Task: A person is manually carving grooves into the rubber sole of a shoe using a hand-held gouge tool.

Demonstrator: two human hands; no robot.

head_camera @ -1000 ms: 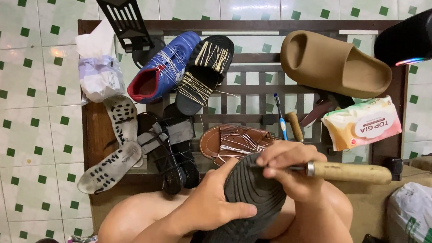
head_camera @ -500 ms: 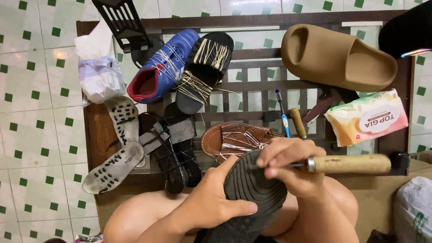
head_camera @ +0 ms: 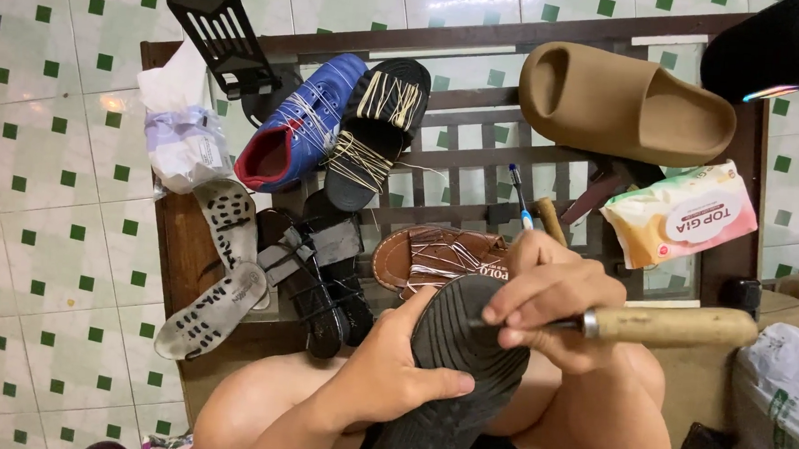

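My left hand [head_camera: 390, 372] grips a black sandal [head_camera: 455, 382] from its left side, with the ridged sole turned up over my lap. My right hand [head_camera: 551, 296] holds a tool with a long wooden handle [head_camera: 677, 326]; its metal tip rests on the sole near the toe. Both hands hover just in front of a dark wooden slatted table [head_camera: 476, 156].
On the table lie a tan slide [head_camera: 620, 104], a blue shoe [head_camera: 300, 124], a black sandal bound with string [head_camera: 377, 128], a brown strappy sandal [head_camera: 434, 258], black sandals [head_camera: 310, 279], grey soles [head_camera: 219, 279], a tissue pack [head_camera: 678, 214], a black stand [head_camera: 227, 38]. White-and-green tiled floor [head_camera: 44, 233] lies left.
The view has shifted slightly. My hands stay on the sandal, and the tool tip has barely moved on the sole.
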